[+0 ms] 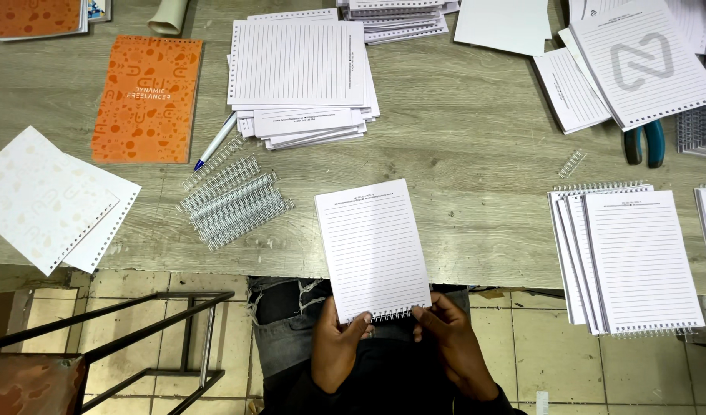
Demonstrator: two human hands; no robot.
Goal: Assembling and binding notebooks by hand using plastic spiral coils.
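The lined pad (372, 250) — light, flexible, its wire-bound edge likely easy to bend — is pinched at that edge by the left hand (339, 346) and the right hand (454, 342), one per corner.

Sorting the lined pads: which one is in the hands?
The lined pad at the table's near edge, held at its wire-bound end by both hands; the others lie stacked.

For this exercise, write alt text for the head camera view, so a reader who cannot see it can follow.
Two bare hands, left hand and right hand, hold the wire-bound edge of a lined notepad at the near edge of a wooden table. Loose binding wires, stacks of lined pages, finished notepads and an orange cover surround it.
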